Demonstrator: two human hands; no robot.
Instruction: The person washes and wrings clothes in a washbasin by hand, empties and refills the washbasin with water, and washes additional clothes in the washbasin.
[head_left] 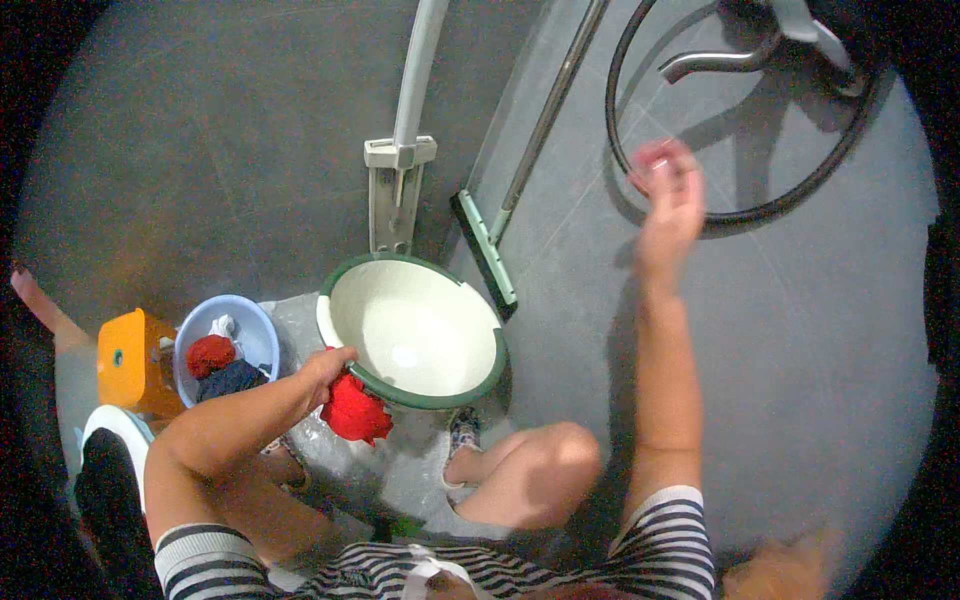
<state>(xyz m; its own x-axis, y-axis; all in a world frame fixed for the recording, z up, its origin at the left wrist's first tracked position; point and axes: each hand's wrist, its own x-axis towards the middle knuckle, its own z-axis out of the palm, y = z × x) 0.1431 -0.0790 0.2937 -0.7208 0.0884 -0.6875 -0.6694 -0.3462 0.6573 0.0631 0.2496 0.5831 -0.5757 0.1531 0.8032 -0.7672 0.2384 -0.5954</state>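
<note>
You are in a washroom, probably a home's. Grey tiles with thin seams run around you, and up on your right a metal tap shows beside a looped dark hose. A squeegee and a mop stand ahead of you. Near your feet you have a basin, a blue tub of cloths and an orange stool, all household washing gear.
</note>
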